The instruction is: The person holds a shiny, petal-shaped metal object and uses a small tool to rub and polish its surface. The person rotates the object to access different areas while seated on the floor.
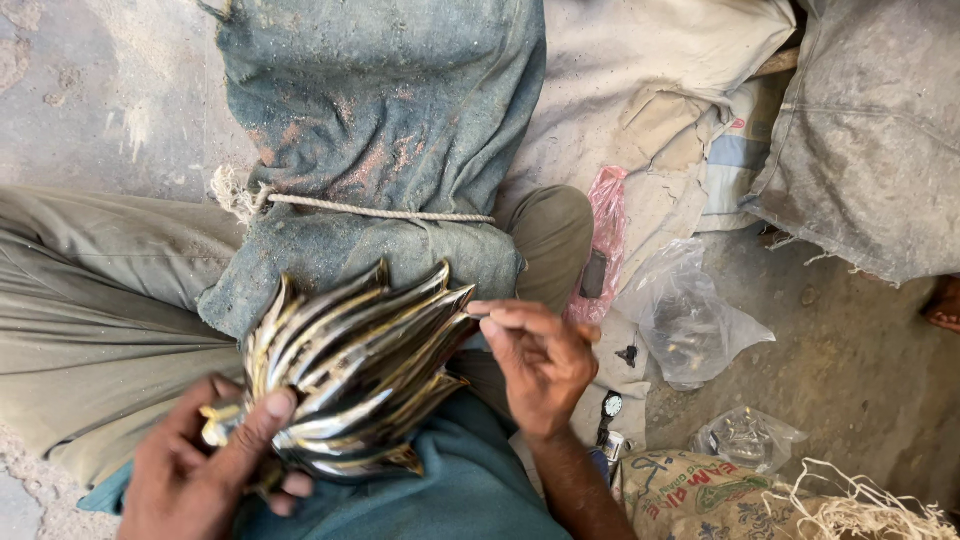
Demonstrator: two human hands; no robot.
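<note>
A shiny brass piece (360, 370) shaped like a bundle of curved, pointed petals lies across my lap. My left hand (215, 465) grips its narrow base from below, thumb laid over the ribs. My right hand (535, 360) rests at the upper right tips, its fingers pinched against one pointed petal end. Under the piece, my lap is covered by a dusty blue-green cloth (380, 130) tied with a thin rope (380, 210).
A pink plastic bag (605, 245) and a clear bag (690, 320) lie to the right on the dusty floor. A wristwatch (611, 407) sits near my right wrist. A printed sack (720, 495) with loose fibres is at bottom right, and grey sacks (870, 130) are at top right.
</note>
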